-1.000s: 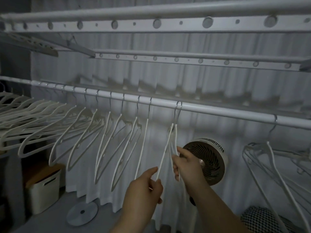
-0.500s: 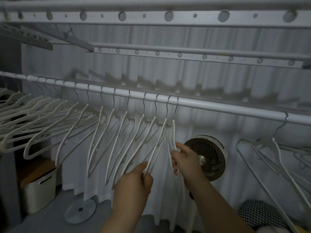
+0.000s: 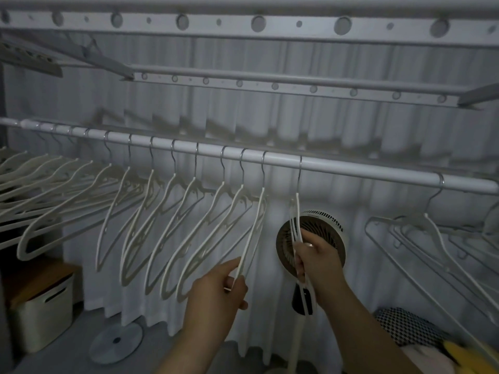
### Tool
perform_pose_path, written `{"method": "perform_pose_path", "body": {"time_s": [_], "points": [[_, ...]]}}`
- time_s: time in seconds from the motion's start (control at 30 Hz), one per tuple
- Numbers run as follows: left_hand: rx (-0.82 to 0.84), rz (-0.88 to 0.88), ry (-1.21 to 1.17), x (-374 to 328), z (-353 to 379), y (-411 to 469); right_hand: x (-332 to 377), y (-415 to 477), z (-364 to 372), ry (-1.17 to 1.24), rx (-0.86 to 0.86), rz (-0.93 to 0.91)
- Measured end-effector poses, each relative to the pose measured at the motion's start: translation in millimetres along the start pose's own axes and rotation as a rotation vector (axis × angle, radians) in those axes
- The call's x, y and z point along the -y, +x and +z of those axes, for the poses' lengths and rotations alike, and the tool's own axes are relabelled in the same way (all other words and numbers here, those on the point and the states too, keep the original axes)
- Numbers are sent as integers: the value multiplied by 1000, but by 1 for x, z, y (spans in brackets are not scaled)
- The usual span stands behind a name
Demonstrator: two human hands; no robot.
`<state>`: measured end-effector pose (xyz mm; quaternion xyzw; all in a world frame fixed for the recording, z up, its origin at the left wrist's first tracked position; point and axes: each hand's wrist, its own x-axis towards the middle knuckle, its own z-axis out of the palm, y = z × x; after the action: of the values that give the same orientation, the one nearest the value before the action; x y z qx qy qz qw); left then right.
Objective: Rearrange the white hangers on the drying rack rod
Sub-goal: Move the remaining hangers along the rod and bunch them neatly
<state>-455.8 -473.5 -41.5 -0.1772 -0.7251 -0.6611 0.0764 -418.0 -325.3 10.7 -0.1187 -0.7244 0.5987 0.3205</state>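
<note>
Several white hangers hang in a row on the white drying rack rod, spaced out toward the left. My left hand pinches the lower end of the rightmost hanger of that row. My right hand grips a separate white hanger that hangs by its hook a little further right on the rod. More pale hangers hang tilted at the far right.
A round fan on a stand sits behind my right hand, in front of a white curtain. Two perforated rack bars run overhead. A white storage box with a wooden lid stands at lower left.
The two hangers that hung together have been pulled apart: my right hand slid its hanger to the right along the rod, while my left hand kept the other with the left row.
</note>
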Motion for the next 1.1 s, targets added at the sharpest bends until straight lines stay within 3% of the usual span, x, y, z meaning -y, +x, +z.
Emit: {"method": "perform_pose_path", "body": {"time_s": [0.47,0.63,0.7,0.83,0.93,1.0,1.1], "points": [[9,69,95,-7,10,-10,6,-5,-11,-42,31,-10],[-30,176,341,-18,2,-14,4,-2,-8,-31,15,-5],[-49,270,448,-23,-6,-18,3,-1,-6,-35,17,-9],[-299,604,637,-33,-32,-17,0,0,-4,-27,16,-23],[-379,509,656,-30,-47,-5,0,0,-3,-15,-19,-9],[-332,341,619,-21,-50,4,-1,1,-2,-4,-32,-4],[-256,227,540,-9,-48,11,-2,2,-2,6,-20,0]]}}
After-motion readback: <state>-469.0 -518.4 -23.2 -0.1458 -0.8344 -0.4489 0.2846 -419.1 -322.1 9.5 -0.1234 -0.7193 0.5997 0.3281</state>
